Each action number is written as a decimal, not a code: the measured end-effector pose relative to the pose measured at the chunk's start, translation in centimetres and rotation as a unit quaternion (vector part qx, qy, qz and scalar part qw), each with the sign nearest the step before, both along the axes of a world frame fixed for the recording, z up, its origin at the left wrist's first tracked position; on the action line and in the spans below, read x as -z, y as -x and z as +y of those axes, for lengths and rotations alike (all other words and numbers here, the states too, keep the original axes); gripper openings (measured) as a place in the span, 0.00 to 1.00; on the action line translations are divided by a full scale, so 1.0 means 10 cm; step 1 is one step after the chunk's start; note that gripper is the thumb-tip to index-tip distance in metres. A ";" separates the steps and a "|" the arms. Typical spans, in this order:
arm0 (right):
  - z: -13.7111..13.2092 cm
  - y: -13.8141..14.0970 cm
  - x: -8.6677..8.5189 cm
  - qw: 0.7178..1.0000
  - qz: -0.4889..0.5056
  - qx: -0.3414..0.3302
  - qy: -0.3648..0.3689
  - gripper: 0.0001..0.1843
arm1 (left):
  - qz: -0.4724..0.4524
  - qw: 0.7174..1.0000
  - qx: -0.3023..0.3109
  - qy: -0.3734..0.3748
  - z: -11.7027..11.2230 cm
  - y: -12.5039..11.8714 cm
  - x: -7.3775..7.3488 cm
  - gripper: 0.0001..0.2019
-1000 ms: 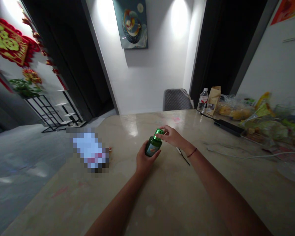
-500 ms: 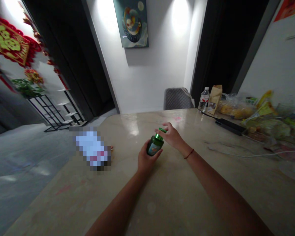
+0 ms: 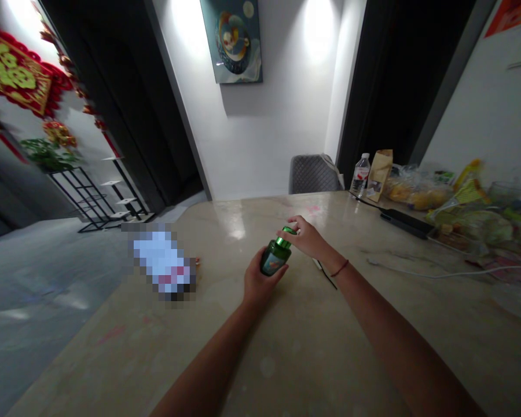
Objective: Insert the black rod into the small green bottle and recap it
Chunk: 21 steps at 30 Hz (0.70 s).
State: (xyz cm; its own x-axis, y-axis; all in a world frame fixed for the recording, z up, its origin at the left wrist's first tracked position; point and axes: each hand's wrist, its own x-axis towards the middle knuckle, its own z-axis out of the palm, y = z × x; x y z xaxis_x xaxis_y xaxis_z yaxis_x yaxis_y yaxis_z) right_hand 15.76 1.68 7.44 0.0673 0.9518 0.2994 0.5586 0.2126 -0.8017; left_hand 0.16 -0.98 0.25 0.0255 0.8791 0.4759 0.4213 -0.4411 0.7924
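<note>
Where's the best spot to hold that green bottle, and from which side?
Grip its round body from the side, as the left hand does: fingers can wrap that wide, curved wall while the bottle leans. The shiny cap is narrower, and the right hand sits on it.

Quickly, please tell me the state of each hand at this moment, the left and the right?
Left hand: closed, holding the green bottle.
Right hand: closed on the bottle's cap.
</note>
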 end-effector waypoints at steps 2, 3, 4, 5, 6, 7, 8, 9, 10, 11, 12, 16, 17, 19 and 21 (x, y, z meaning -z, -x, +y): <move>-0.01 -0.01 -0.01 1.000 0.013 -0.025 0.002 0.26 | 0.006 1.000 -0.002 0.002 0.00 0.00 0.00 0.31; -0.01 -0.02 -0.02 0.999 0.028 -0.045 0.007 0.27 | 0.007 1.000 -0.004 0.001 -0.01 0.00 0.00 0.31; -0.02 -0.03 -0.04 0.997 0.045 -0.067 0.014 0.28 | 0.008 1.000 -0.006 -0.001 -0.01 0.00 0.00 0.31; -0.03 -0.04 -0.05 0.994 0.060 -0.087 0.023 0.29 | 0.008 1.000 -0.006 -0.003 -0.01 0.00 0.00 0.30; -0.04 -0.05 -0.07 0.992 0.070 -0.099 0.035 0.30 | 0.009 1.000 -0.004 -0.005 -0.01 -0.01 -0.01 0.30; -0.05 -0.05 -0.08 0.991 0.073 -0.103 0.047 0.31 | 0.010 1.000 -0.003 -0.006 -0.01 -0.01 -0.01 0.30; -0.06 -0.06 -0.09 0.991 0.068 -0.097 0.058 0.32 | 0.012 1.000 0.000 -0.007 -0.01 -0.01 -0.01 0.30; -0.06 -0.06 -0.09 0.993 0.054 -0.083 0.066 0.31 | 0.013 1.000 0.001 -0.007 -0.01 -0.01 -0.01 0.30; -0.07 -0.06 -0.09 0.995 0.034 -0.064 0.069 0.31 | 0.015 1.000 0.001 -0.007 -0.01 -0.01 -0.01 0.30; -0.07 -0.05 -0.09 0.997 0.009 -0.042 0.067 0.31 | 0.016 1.000 0.001 -0.007 -0.01 -0.01 -0.01 0.30; -0.07 -0.04 -0.08 0.998 -0.017 -0.020 0.062 0.31 | 0.017 1.000 0.001 -0.006 -0.01 -0.01 -0.01 0.31; -0.05 -0.02 -0.05 0.995 -0.086 0.029 0.041 0.29 | 0.016 1.000 0.003 -0.007 -0.01 -0.01 -0.01 0.31; -0.05 -0.02 -0.05 0.995 -0.089 0.025 0.037 0.27 | 0.017 1.000 0.004 -0.008 -0.01 -0.01 -0.01 0.31; -0.06 -0.02 -0.06 0.996 -0.085 0.008 0.032 0.23 | 0.019 1.000 0.005 -0.007 -0.02 -0.01 -0.02 0.30; -0.07 -0.04 -0.08 0.997 -0.075 -0.018 0.030 0.21 | 0.021 1.000 0.008 -0.005 -0.02 -0.01 -0.03 0.30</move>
State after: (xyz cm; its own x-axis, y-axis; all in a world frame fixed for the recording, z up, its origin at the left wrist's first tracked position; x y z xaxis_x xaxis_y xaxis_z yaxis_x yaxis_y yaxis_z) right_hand 16.13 0.98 8.25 -0.0074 0.9694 0.2453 0.6662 0.1877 -0.7218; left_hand 0.30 -1.15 0.52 0.0600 0.8741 0.4820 0.4468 -0.4553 0.7701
